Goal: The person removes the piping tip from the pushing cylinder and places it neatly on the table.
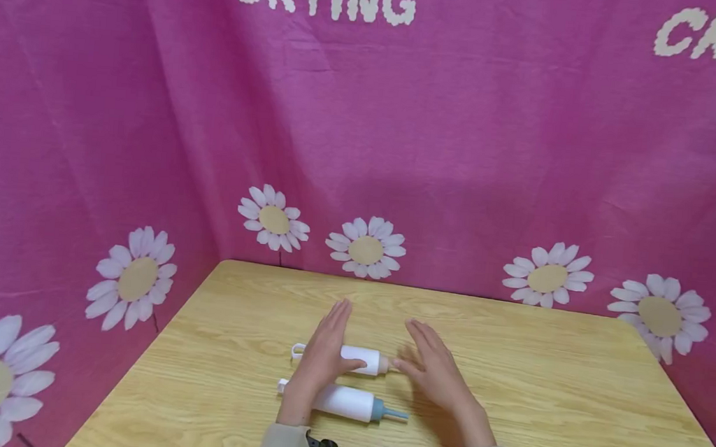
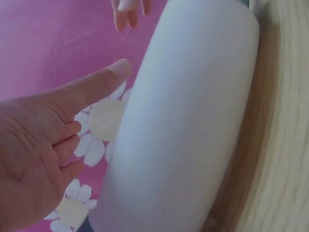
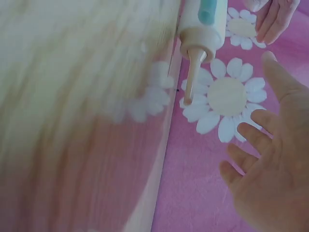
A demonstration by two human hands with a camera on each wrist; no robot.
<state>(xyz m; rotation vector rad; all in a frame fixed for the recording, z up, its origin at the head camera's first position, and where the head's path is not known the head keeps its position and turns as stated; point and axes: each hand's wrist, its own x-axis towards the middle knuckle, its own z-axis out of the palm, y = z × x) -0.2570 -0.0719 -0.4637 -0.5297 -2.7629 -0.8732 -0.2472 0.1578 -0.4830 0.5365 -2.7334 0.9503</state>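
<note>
Daisy-printed pink cloth (image 1: 502, 158) walled a wooden table (image 1: 571, 402) where two white squeeze bottles lay on their sides, side by side. Over both hovered the left hand (image 1: 322, 357), fingers straight, gripping nothing (contact could not be told). Beside it, the right hand (image 1: 441, 374) was likewise flat and empty, by the beige-tipped bottle (image 1: 363, 359)'s nozzle. Nearer the person lay the blue-tipped bottle (image 1: 353, 403).
</note>
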